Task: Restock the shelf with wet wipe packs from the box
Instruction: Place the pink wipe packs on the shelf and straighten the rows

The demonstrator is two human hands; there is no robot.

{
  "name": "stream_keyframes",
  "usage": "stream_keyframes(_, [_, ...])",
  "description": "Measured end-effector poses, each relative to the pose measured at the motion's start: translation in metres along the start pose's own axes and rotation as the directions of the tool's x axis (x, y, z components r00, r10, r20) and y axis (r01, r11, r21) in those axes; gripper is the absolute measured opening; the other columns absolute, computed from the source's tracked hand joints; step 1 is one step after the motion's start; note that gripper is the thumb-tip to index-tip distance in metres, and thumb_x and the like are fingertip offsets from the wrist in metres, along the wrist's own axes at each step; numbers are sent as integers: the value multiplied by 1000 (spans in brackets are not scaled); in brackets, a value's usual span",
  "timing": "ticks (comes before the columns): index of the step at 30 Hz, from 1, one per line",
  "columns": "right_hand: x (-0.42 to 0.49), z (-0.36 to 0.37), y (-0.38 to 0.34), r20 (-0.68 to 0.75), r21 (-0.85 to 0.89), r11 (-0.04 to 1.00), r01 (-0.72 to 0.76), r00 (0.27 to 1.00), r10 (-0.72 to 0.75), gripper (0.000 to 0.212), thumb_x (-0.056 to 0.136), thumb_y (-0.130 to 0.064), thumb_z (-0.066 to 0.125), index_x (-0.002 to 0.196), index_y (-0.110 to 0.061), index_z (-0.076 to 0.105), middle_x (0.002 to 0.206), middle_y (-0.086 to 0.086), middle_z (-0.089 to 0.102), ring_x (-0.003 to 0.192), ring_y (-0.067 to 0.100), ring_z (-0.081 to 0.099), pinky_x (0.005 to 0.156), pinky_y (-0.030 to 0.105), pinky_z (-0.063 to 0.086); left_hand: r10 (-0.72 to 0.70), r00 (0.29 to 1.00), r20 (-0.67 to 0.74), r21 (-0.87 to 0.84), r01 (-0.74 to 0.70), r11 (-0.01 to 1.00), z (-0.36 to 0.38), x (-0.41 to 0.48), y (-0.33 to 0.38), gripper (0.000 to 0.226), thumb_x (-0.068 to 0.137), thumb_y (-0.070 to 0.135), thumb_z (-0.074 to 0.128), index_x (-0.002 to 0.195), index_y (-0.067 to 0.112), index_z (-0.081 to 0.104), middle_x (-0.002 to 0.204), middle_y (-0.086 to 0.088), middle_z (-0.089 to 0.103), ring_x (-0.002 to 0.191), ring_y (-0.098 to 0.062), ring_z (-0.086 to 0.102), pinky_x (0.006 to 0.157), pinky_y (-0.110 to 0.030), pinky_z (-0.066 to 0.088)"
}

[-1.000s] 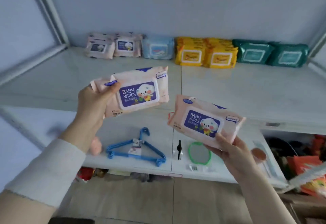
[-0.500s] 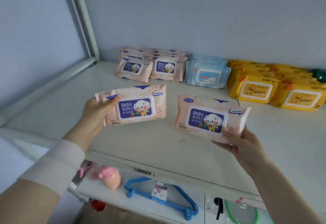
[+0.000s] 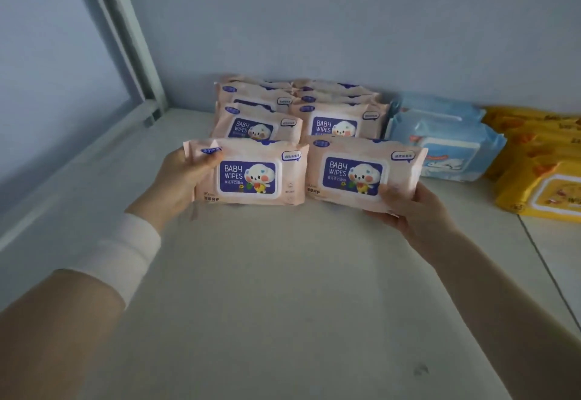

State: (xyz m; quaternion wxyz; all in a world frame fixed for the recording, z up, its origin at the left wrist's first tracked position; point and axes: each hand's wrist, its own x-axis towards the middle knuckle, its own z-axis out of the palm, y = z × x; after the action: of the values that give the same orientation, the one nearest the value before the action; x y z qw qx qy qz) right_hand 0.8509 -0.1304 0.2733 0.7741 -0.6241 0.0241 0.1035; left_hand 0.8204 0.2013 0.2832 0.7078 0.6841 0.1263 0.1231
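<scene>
While we hold two packs side by side over the shelf (image 3: 283, 289), toward its back left corner, we should set them down level just before the pink rows (image 3: 339, 116). Our left hand (image 3: 179, 179) pinches the left pack (image 3: 251, 176) by its left end; our right hand (image 3: 421, 214) grips the right pack (image 3: 355, 173) at its lower right corner.

This looks like a shop or stockroom. A deep white shelf (image 3: 283, 273) with a metal upright (image 3: 125, 37) at its back left corner carries many identical retail packs, sorted by kind along the back edge. Pink baby wipe packs (image 3: 336, 122) stand in rows, blue packs (image 3: 446, 154) just beside them, and yellow packs (image 3: 534, 148) toward the right edge.
</scene>
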Motion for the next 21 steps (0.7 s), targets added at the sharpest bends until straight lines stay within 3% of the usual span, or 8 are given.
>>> stream_keyframes(4, [37,23,12,-216,-327,944,48,968,-124,29,78,-8,72,105,-9,64,81,-3,66,69,9,58,59,14,50,9,997,76,20,-11,1000,-7,51,-1,19,76,18,67,94,16,63,80,6,75,74,-11,71,60,-26,57])
stream_keyframes(8, [59,35,13,-375,-574,819,-9,892,-254,25,73,-23,76,92,-12,64,82,3,65,75,20,57,72,37,49,23,998,66,132,-32,991,-11,74,-10,12,82,23,65,93,28,61,87,10,73,78,-8,70,65,-27,56])
stream_keyframes(11, [67,43,15,-502,-645,757,-105,805,-316,36,71,-31,76,97,-9,63,98,11,66,91,29,59,80,41,48,57,998,-1,211,-55,976,-8,80,-18,10,84,26,65,94,27,62,94,7,70,78,-6,69,69,-27,55])
stream_keyframes(16, [62,50,14,-591,-647,733,-210,745,-309,65,71,-38,76,122,-11,47,128,12,52,121,30,43,103,40,36,120,990,-74,362,-85,928,-3,77,-19,42,80,34,69,115,18,52,114,-1,62,100,-16,62,76,-32,53])
stream_keyframes(19, [42,47,9,-500,-757,623,-194,786,-363,67,79,-40,69,132,-12,40,136,12,42,128,29,34,106,37,29,390,918,-78,699,-228,677,4,66,-6,68,80,30,69,136,8,37,138,-16,43,129,-31,38,106,-44,33])
stream_keyframes(21, [23,36,4,-409,-845,504,-178,822,-396,63,84,-39,63,134,-12,38,139,12,39,130,29,32,108,36,27,539,839,71,791,-377,483,24,51,10,64,82,23,65,136,3,37,141,-21,37,133,-38,30,111,-46,24])
